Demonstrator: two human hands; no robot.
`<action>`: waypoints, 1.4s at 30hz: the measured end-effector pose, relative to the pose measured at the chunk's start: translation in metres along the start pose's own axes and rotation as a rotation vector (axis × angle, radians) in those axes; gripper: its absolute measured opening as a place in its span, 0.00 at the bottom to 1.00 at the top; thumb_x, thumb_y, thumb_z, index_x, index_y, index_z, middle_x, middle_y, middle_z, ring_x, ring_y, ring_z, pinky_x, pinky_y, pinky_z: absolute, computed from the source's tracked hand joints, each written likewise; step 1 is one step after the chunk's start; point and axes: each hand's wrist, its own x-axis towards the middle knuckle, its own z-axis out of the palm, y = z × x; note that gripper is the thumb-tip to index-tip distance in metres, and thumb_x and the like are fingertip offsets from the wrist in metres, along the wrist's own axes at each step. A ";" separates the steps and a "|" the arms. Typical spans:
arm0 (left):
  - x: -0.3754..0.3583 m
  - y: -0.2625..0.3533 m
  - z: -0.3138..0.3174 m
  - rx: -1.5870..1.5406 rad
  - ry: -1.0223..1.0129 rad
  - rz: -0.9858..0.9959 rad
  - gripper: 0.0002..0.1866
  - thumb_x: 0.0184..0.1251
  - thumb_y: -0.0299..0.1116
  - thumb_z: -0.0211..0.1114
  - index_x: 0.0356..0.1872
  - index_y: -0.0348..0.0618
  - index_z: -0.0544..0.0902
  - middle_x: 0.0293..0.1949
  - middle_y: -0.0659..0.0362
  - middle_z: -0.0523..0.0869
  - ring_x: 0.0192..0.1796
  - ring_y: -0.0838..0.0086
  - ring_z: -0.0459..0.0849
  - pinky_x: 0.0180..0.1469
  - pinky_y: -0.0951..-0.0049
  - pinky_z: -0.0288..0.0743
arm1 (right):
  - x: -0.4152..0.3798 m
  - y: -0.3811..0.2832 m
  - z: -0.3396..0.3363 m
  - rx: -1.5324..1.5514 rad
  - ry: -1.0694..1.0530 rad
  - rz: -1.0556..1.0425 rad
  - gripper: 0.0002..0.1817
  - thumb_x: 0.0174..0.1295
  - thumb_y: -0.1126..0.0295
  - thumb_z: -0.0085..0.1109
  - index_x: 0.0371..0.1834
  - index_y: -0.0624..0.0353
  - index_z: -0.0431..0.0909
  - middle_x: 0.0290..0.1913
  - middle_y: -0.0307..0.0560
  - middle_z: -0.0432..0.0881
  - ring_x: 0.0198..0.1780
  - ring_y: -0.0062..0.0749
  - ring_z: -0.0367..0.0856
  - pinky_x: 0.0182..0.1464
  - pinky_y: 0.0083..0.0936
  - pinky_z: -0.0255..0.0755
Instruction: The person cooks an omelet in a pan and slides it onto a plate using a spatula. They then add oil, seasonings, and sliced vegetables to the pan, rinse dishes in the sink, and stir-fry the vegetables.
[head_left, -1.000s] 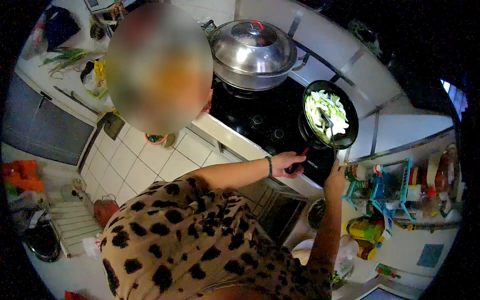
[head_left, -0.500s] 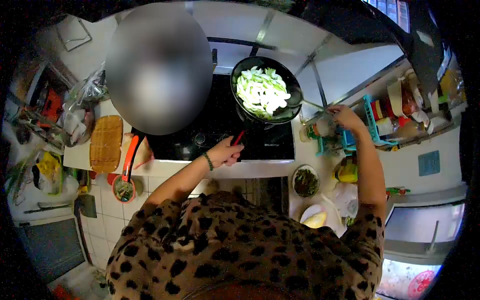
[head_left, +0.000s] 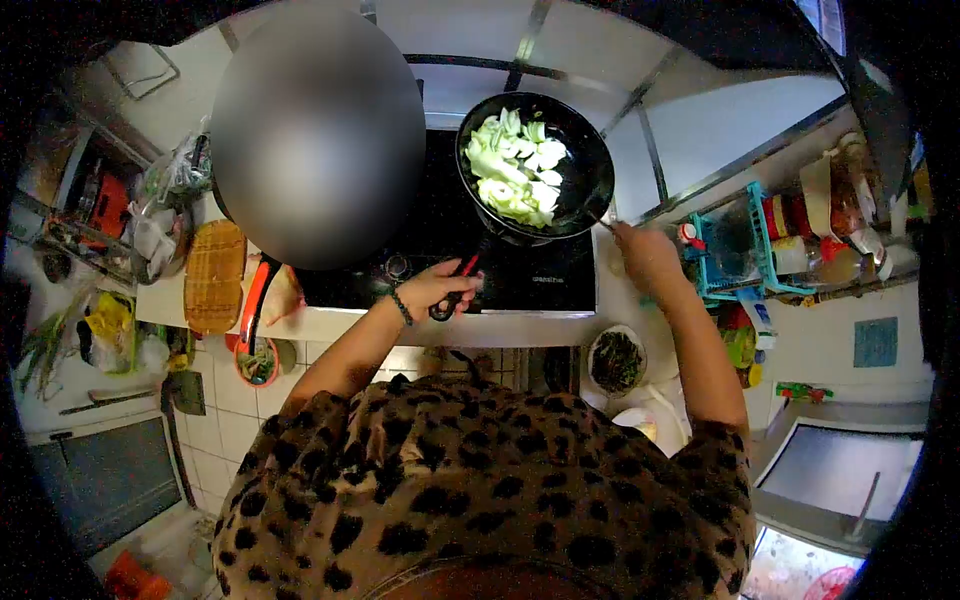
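A dark wok (head_left: 590, 170) tilts slightly on the black stovetop (head_left: 540, 285), with pale green and white vegetable slices (head_left: 515, 165) heaped toward its left side. My left hand (head_left: 440, 290) is closed around the wok's black and red handle (head_left: 469, 266), and a beaded bracelet circles that wrist. At the wok's right rim, my right hand (head_left: 650, 262) grips the thin handle of a cooking utensil (head_left: 604, 222). The utensil's head is dark against the wok, so its exact shape cannot be made out.
A blurred round area covers the left stove. An orange-handled pan (head_left: 258, 300) juts over the counter edge beside a woven board (head_left: 214, 275). To the right stand a plate of dark greens (head_left: 618, 360) and a turquoise rack (head_left: 765, 240) with bottles and jars.
My right hand has moved left and down, closer to the wok. The vegetable slices have shifted left, baring the wok's right side. More of the handle's end shows beneath my left hand.
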 end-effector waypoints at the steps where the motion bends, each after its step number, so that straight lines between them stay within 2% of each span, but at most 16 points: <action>1: 0.000 0.001 0.002 0.001 -0.006 0.008 0.10 0.65 0.31 0.57 0.45 0.44 0.70 0.23 0.63 0.73 0.21 0.79 0.71 0.22 0.77 0.67 | -0.012 -0.002 -0.003 -0.065 0.070 -0.067 0.18 0.58 0.75 0.47 0.53 0.55 0.72 0.32 0.57 0.81 0.31 0.47 0.81 0.33 0.42 0.75; 7: -0.005 0.002 0.005 -0.092 -0.020 -0.050 0.08 0.67 0.31 0.56 0.44 0.50 0.69 0.21 0.66 0.71 0.15 0.84 0.61 0.18 0.79 0.56 | -0.078 -0.032 -0.096 -0.290 -0.081 0.048 0.24 0.56 0.76 0.46 0.56 0.40 0.73 0.31 0.53 0.81 0.31 0.47 0.81 0.31 0.40 0.75; 14: -0.007 -0.006 0.012 -0.066 -0.022 -0.047 0.08 0.67 0.31 0.56 0.43 0.50 0.67 0.21 0.66 0.69 0.15 0.84 0.60 0.18 0.79 0.54 | -0.011 -0.038 -0.031 -0.415 0.061 0.000 0.21 0.57 0.72 0.49 0.54 0.37 0.75 0.27 0.50 0.79 0.29 0.44 0.81 0.29 0.38 0.75; 18: -0.009 0.004 0.011 -0.077 0.003 -0.072 0.10 0.66 0.31 0.56 0.43 0.50 0.65 0.20 0.66 0.69 0.15 0.83 0.60 0.18 0.78 0.57 | -0.006 -0.006 -0.074 -0.372 0.062 0.131 0.26 0.51 0.76 0.51 0.56 0.42 0.74 0.31 0.54 0.81 0.35 0.48 0.81 0.34 0.40 0.76; 21: -0.012 0.006 0.010 -0.057 -0.002 -0.080 0.10 0.66 0.31 0.56 0.43 0.50 0.64 0.20 0.66 0.69 0.16 0.83 0.61 0.18 0.78 0.59 | 0.024 0.080 -0.060 -0.468 0.120 -0.130 0.18 0.55 0.66 0.55 0.50 0.56 0.76 0.34 0.54 0.81 0.27 0.46 0.81 0.30 0.39 0.77; 23: -0.011 0.005 0.010 -0.033 0.013 -0.072 0.10 0.66 0.31 0.56 0.43 0.50 0.64 0.20 0.66 0.69 0.16 0.82 0.62 0.18 0.78 0.60 | 0.050 0.102 -0.051 0.190 -0.161 0.117 0.12 0.61 0.65 0.52 0.44 0.57 0.76 0.15 0.45 0.75 0.17 0.31 0.77 0.20 0.28 0.69; 24: -0.010 0.003 0.008 -0.026 0.001 -0.070 0.10 0.66 0.32 0.56 0.43 0.50 0.64 0.20 0.66 0.69 0.16 0.82 0.62 0.18 0.78 0.60 | 0.057 0.101 -0.040 0.189 -0.161 0.110 0.12 0.61 0.65 0.52 0.44 0.57 0.76 0.15 0.45 0.75 0.17 0.31 0.77 0.20 0.28 0.69; 26: -0.007 0.001 0.004 -0.020 -0.004 -0.052 0.10 0.66 0.32 0.57 0.42 0.50 0.64 0.20 0.66 0.69 0.16 0.82 0.62 0.18 0.78 0.60 | 0.074 0.091 -0.016 0.797 -0.567 0.387 0.13 0.64 0.60 0.50 0.38 0.58 0.77 0.09 0.35 0.66 0.10 0.19 0.63 0.12 0.18 0.55; 30: -0.005 -0.001 0.002 -0.024 0.014 -0.077 0.11 0.66 0.33 0.59 0.39 0.50 0.63 0.21 0.65 0.70 0.16 0.83 0.63 0.18 0.78 0.60 | 0.071 0.035 0.018 1.086 -0.376 0.192 0.10 0.65 0.62 0.49 0.36 0.55 0.76 0.12 0.31 0.65 0.11 0.15 0.57 0.12 0.15 0.46; 32: -0.002 -0.006 -0.003 -0.026 -0.059 -0.048 0.11 0.66 0.34 0.59 0.39 0.50 0.63 0.21 0.65 0.70 0.16 0.82 0.63 0.19 0.78 0.60 | 0.073 0.038 0.034 1.168 -0.358 0.208 0.09 0.64 0.65 0.50 0.37 0.57 0.75 0.14 0.33 0.67 0.13 0.17 0.60 0.14 0.17 0.52; 34: -0.009 0.004 0.005 -0.066 -0.012 -0.076 0.12 0.66 0.34 0.59 0.40 0.50 0.63 0.21 0.65 0.70 0.16 0.82 0.63 0.19 0.77 0.61 | 0.057 0.032 0.029 0.651 -0.069 -0.002 0.17 0.60 0.61 0.56 0.48 0.61 0.75 0.22 0.44 0.76 0.21 0.29 0.75 0.24 0.24 0.69; 35: -0.007 0.001 0.003 -0.044 -0.016 -0.072 0.12 0.65 0.34 0.59 0.41 0.50 0.63 0.21 0.65 0.70 0.16 0.82 0.63 0.19 0.77 0.61 | 0.041 0.010 0.009 0.356 -0.022 -0.034 0.18 0.61 0.69 0.52 0.54 0.59 0.72 0.30 0.55 0.80 0.30 0.45 0.80 0.34 0.35 0.74; 36: -0.006 0.000 0.001 -0.022 -0.024 -0.071 0.13 0.65 0.34 0.60 0.41 0.50 0.63 0.21 0.65 0.70 0.16 0.82 0.63 0.19 0.77 0.62 | 0.029 -0.011 -0.003 0.357 -0.026 -0.035 0.18 0.61 0.69 0.52 0.54 0.59 0.72 0.30 0.55 0.80 0.30 0.45 0.80 0.34 0.35 0.74; 38: -0.006 0.001 0.003 -0.024 -0.020 -0.073 0.13 0.65 0.33 0.60 0.42 0.49 0.63 0.21 0.64 0.71 0.16 0.82 0.63 0.18 0.76 0.62 | 0.002 -0.037 -0.014 -0.146 -0.036 -0.086 0.21 0.59 0.76 0.47 0.57 0.54 0.71 0.37 0.60 0.80 0.34 0.52 0.80 0.36 0.41 0.75; 39: -0.006 0.000 0.004 -0.020 -0.018 -0.069 0.13 0.65 0.33 0.60 0.42 0.49 0.63 0.21 0.64 0.71 0.16 0.82 0.63 0.18 0.76 0.62 | -0.012 -0.042 -0.018 -0.101 0.098 -0.095 0.21 0.56 0.77 0.47 0.54 0.53 0.73 0.28 0.59 0.79 0.32 0.56 0.78 0.34 0.44 0.71; 42: -0.005 -0.002 0.001 -0.028 0.000 -0.070 0.13 0.65 0.36 0.59 0.45 0.50 0.66 0.22 0.64 0.71 0.15 0.82 0.62 0.17 0.78 0.58 | -0.055 -0.059 -0.087 -0.020 0.035 -0.025 0.24 0.53 0.78 0.48 0.55 0.48 0.74 0.29 0.59 0.79 0.32 0.55 0.78 0.35 0.44 0.72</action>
